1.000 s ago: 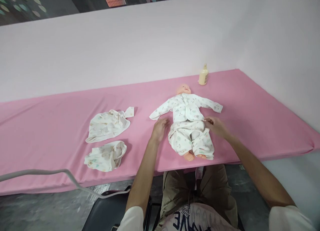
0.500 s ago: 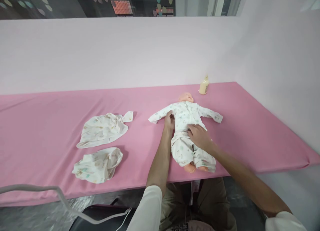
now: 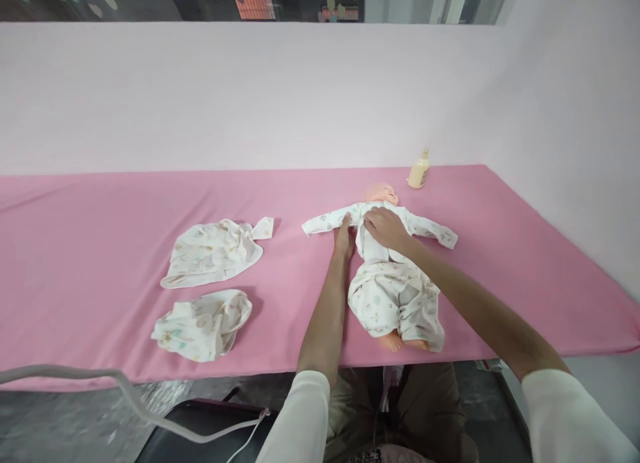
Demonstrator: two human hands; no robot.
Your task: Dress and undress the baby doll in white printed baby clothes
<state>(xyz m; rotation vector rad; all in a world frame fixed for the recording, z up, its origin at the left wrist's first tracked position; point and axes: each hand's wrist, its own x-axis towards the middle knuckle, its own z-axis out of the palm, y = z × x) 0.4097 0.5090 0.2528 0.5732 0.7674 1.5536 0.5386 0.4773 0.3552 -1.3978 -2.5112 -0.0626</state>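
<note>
A baby doll [image 3: 383, 193] in a white printed top and trousers [image 3: 395, 296] lies on its back on the pink mat [image 3: 100, 236]. My right hand [image 3: 384, 227] rests on the doll's chest, fingers curled on the front of the top. My left hand [image 3: 345, 237] presses against the doll's side below its arm, fingers closed on the fabric there. The doll's sleeves spread out to both sides and its bare feet point at me.
Two loose white printed baby garments lie to the left, one [image 3: 215, 251] farther, one [image 3: 205, 323] nearer. A cream bottle [image 3: 419, 170] stands by the back wall. A grey cable [image 3: 125, 389] crosses the lower left over a dark chair [image 3: 200, 429].
Both hands have moved up the doll, from its waist to its chest and side. The camera has shifted a little.
</note>
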